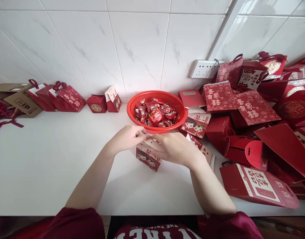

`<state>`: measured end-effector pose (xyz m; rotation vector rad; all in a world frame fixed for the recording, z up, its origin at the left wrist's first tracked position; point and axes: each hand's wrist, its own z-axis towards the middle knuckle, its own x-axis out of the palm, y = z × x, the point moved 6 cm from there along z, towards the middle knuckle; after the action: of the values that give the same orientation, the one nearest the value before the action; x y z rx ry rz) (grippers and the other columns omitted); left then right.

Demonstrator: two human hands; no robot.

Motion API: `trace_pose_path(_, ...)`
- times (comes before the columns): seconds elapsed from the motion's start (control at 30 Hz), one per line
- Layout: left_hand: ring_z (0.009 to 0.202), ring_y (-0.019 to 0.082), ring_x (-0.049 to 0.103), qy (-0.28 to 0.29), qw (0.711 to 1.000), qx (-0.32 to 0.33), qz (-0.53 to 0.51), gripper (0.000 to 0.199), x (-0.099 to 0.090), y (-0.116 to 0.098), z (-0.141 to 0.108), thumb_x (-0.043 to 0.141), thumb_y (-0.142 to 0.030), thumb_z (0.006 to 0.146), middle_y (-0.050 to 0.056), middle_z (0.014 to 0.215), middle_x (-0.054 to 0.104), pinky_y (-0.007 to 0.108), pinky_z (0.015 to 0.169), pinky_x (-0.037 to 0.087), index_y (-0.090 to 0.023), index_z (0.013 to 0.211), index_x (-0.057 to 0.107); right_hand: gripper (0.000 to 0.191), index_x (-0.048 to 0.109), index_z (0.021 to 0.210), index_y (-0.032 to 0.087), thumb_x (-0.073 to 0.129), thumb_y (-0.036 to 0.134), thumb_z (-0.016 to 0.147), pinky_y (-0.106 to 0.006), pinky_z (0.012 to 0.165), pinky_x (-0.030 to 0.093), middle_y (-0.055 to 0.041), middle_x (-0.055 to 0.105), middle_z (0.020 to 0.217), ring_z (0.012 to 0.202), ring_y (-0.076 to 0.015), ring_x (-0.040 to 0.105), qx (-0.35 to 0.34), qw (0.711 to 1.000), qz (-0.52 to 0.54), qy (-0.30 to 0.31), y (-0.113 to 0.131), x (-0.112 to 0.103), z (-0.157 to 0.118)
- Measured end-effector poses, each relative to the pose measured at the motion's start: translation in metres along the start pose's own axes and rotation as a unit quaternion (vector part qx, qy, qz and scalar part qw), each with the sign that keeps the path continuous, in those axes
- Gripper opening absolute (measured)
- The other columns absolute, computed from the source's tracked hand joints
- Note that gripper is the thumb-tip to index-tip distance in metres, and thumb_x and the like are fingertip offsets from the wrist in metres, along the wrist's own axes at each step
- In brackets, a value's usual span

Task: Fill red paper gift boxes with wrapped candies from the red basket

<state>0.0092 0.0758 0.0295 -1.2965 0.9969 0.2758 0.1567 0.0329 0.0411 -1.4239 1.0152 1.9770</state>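
Observation:
A small red and cream candy box (148,160), printed with two cartoon figures, stands on the white table in front of me. My left hand (126,137) pinches at its top edge from the left, fingers bent. From the right, my right hand (176,147) grips the upper part of the same box, with thumb and fingertips at the top flaps. The fingers partly cover the top, so I cannot tell whether the flaps are closed. Just behind the hands sits a red plastic basket (132,114) filled with red-wrapped candies (157,114).
Many red gift boxes (258,106) are heaped along the right side. Against the tiled wall stand two small boxes (96,103), several red bags (71,98) and a cardboard carton (24,101). A power strip (204,69) is at the wall. The table's front edge (152,215) lies near my body.

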Motion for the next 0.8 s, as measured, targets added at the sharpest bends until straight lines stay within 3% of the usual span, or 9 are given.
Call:
trace_pose_path(0.1, 0.065, 0.019, 0.064, 0.008, 1.0, 0.018, -0.021, 0.027, 0.0, -0.002, -0.001, 0.066, -0.048, 0.081, 0.0, 0.073, 0.071, 0.026, 0.055, 0.045, -0.022, 0.087, 0.071, 0.014, 0.068, 0.091, 0.021, 0.057, 0.027, 0.096, -0.028, 0.06, 0.038, -0.0061, 0.069, 0.074, 0.069, -0.0209, 0.064, 0.008, 1.0, -0.025, 0.002, -0.001, 0.002, 0.002)
trace_pose_path(0.23, 0.08, 0.024, 0.07, -0.011, 0.999, 0.045, -0.014, 0.033, -0.006, -0.013, -0.01, 0.074, -0.046, 0.074, 0.002, 0.086, 0.074, 0.032, 0.069, 0.054, -0.024, 0.098, 0.069, 0.032, 0.064, 0.077, 0.021, 0.045, 0.027, 0.101, -0.027, 0.051, 0.03, -0.0018, 0.062, 0.063, 0.053, -0.0146, 0.053, 0.009, 0.998, -0.048, -0.045, -0.001, -0.011, -0.004)
trace_pose_path(0.37, 0.11, 0.028, 0.065, -0.153, 0.984, 0.072, 0.052, 0.058, -0.019, -0.037, -0.036, 0.072, -0.051, 0.079, 0.002, 0.123, 0.066, 0.043, 0.092, 0.054, -0.031, 0.13, 0.053, 0.032, 0.063, 0.076, 0.019, 0.046, 0.028, 0.102, -0.027, 0.049, 0.03, 0.0002, 0.058, 0.059, 0.049, -0.0111, 0.046, -0.006, 0.974, -0.048, -0.222, 0.016, -0.045, -0.031)
trace_pose_path(0.43, 0.13, 0.034, 0.052, -0.246, 0.96, 0.114, 0.067, 0.08, -0.024, -0.052, -0.052, 0.075, -0.052, 0.077, 0.006, 0.144, 0.052, 0.051, 0.106, 0.046, -0.032, 0.145, 0.037, 0.019, 0.066, 0.089, 0.021, 0.051, 0.023, 0.099, -0.026, 0.05, 0.035, 0.0002, 0.063, 0.063, 0.05, -0.0106, 0.05, -0.027, 0.942, -0.052, -0.332, 0.029, -0.06, -0.049)
trace_pose_path(0.5, 0.146, 0.04, 0.03, -0.292, 0.938, 0.173, 0.068, 0.102, -0.022, -0.066, -0.062, 0.078, -0.055, 0.074, 0.009, 0.156, 0.035, 0.059, 0.115, 0.034, -0.032, 0.154, 0.019, 0.015, 0.067, 0.103, 0.023, 0.055, 0.017, 0.096, -0.025, 0.053, 0.041, -0.0004, 0.069, 0.071, 0.053, -0.0107, 0.055, -0.039, 0.912, -0.051, -0.405, 0.039, -0.066, -0.06)
trace_pose_path(0.57, 0.151, 0.042, 0.011, -0.295, 0.93, 0.211, 0.064, 0.112, -0.016, -0.074, -0.063, 0.077, -0.058, 0.074, 0.01, 0.161, 0.023, 0.065, 0.117, 0.026, -0.035, 0.156, 0.003, 0.02, 0.066, 0.11, 0.024, 0.056, 0.015, 0.095, -0.024, 0.056, 0.045, -0.0017, 0.073, 0.079, 0.057, -0.0116, 0.06, -0.045, 0.901, -0.042, -0.429, 0.042, -0.064, -0.061)
trace_pose_path(0.63, 0.152, 0.041, 0.003, -0.295, 0.929, 0.215, 0.059, 0.109, -0.011, -0.074, -0.058, 0.072, -0.055, 0.08, 0.008, 0.163, 0.017, 0.066, 0.118, 0.025, -0.038, 0.155, -0.005, 0.021, 0.067, 0.111, 0.023, 0.055, 0.016, 0.096, -0.024, 0.058, 0.047, -0.0024, 0.074, 0.08, 0.059, -0.0123, 0.063, -0.046, 0.904, -0.032, -0.423, 0.04, -0.06, -0.054)
trace_pose_path(0.8, 0.154, 0.033, 0.01, -0.274, 0.94, 0.203, -0.011, 0.078, -0.008, -0.059, -0.041, 0.049, -0.035, 0.098, 0.003, 0.163, 0.02, 0.056, 0.118, 0.034, -0.038, 0.156, -0.002, 0.022, 0.067, 0.09, 0.02, 0.048, 0.022, 0.101, -0.022, 0.052, 0.042, -0.0007, 0.064, 0.063, 0.052, -0.0109, 0.058, 0.007, 0.919, 0.036, -0.393, 0.019, -0.059, -0.039)
